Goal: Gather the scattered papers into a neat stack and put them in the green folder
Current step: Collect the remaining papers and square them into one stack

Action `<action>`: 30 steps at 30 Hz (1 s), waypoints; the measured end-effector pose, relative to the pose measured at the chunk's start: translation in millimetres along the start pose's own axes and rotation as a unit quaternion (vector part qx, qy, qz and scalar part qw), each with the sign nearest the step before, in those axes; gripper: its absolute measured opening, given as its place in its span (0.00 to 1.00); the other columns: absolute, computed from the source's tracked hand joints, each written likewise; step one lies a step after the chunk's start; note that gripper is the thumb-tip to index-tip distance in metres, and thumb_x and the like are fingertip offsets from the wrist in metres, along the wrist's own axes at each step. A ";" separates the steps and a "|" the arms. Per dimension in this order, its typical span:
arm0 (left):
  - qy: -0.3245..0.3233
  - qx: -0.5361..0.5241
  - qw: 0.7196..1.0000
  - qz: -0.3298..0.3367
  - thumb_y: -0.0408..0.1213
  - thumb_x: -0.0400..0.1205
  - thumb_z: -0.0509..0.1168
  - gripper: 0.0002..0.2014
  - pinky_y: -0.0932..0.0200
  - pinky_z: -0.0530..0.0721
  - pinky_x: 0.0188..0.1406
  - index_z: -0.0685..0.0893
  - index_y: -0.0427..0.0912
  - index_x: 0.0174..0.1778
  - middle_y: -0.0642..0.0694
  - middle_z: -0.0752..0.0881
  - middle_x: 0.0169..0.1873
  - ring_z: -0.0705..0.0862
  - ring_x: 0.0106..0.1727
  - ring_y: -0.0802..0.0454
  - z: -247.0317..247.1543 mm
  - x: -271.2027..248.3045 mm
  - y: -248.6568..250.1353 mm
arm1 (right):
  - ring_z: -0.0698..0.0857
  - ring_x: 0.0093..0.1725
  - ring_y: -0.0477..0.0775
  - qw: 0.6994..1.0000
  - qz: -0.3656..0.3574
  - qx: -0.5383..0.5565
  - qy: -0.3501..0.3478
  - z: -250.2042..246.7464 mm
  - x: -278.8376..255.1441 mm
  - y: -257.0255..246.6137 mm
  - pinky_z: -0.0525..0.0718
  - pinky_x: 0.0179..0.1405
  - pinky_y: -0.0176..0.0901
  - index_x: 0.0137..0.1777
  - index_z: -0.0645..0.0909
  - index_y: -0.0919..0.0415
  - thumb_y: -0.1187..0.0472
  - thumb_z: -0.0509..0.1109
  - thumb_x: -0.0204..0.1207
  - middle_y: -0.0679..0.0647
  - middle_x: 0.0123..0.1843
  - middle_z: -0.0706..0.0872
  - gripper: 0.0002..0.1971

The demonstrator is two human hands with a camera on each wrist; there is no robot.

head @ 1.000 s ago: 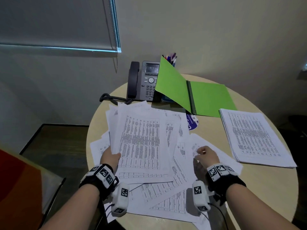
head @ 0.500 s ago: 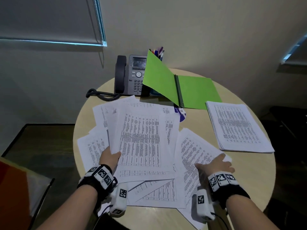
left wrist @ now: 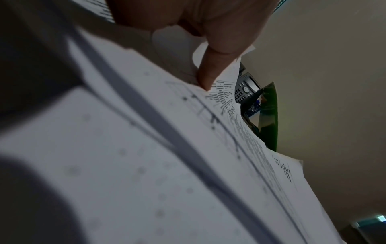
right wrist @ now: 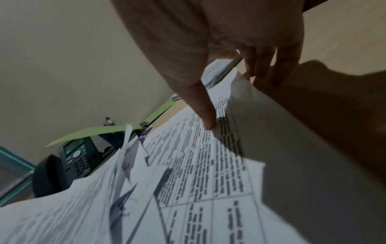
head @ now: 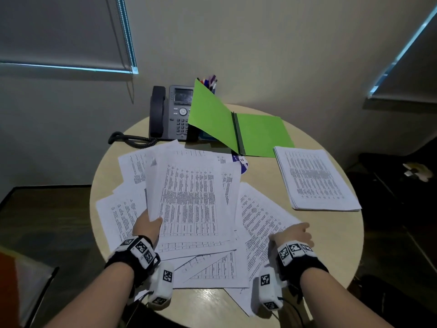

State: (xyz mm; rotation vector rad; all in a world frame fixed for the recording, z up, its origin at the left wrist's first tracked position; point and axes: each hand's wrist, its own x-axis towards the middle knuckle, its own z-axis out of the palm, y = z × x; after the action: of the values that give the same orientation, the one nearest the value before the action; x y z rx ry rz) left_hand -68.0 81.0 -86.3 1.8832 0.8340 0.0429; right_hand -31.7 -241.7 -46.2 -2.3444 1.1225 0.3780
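Observation:
Printed sheets (head: pixel 212 271) lie scattered and overlapping across the near half of a round table. My left hand (head: pixel 147 224) grips a bundle of sheets (head: pixel 189 197) at its lower left corner, thumb (left wrist: pixel 208 74) on top. My right hand (head: pixel 293 233) pinches the right edge of a slanted sheet (head: pixel 257 214), thumb (right wrist: pixel 206 122) on the print and fingers (right wrist: pixel 267 74) behind the lifted edge. The green folder (head: pixel 260 136) lies open at the back, its left cover propped up. A squared stack of papers (head: pixel 314 181) sits to the right, in front of the folder.
A grey desk phone (head: pixel 172 112) with a coiled cord stands at the back left, and a pen cup (head: pixel 210 82) shows behind the folder's raised cover. A purple disc (head: pixel 242 162) peeks from under the papers. The table rim (head: pixel 354 245) curves close on my right.
My right hand has moved from the middle of the pile out to the right and taken the slanted sheet's edge. My left hand keeps its hold on the bundle.

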 end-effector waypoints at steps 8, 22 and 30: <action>0.007 0.012 1.000 0.008 0.28 0.82 0.60 0.16 0.56 0.70 0.43 0.76 0.31 0.66 0.38 0.77 0.44 0.75 0.44 0.44 1.8 -7.3 3.1 | 0.74 0.71 0.69 0.994 -0.073 0.078 -0.010 13.6 -15.3 4.0 0.75 0.67 0.57 0.80 0.52 0.69 0.69 0.69 0.75 0.70 0.75 0.69 0.38; -0.078 -0.155 0.981 -0.082 0.30 0.65 0.71 0.20 0.50 0.76 0.57 0.79 0.30 0.53 0.38 0.80 0.45 0.80 0.51 0.41 -5.4 5.2 -22.5 | 0.83 0.50 0.71 0.863 -0.472 0.105 0.147 -131.0 -102.2 -64.8 0.66 0.40 0.42 0.71 0.68 0.57 0.73 0.59 0.76 0.70 0.50 0.84 0.24; -0.102 -0.140 0.982 -0.072 0.32 0.65 0.69 0.11 0.56 0.70 0.38 0.76 0.34 0.38 0.41 0.76 0.37 0.74 0.41 0.46 -10.2 -8.1 -9.9 | 0.76 0.49 0.48 0.822 -0.519 0.194 0.133 -149.2 -96.2 -105.6 0.65 0.43 0.26 0.66 0.72 0.62 0.72 0.65 0.75 0.54 0.61 0.83 0.19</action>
State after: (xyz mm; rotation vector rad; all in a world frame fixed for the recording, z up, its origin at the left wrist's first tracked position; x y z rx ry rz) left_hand -83.4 86.7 -87.0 1.5309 0.7765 -0.1153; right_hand -4.1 -206.9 155.5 -2.2658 -0.1201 -0.5383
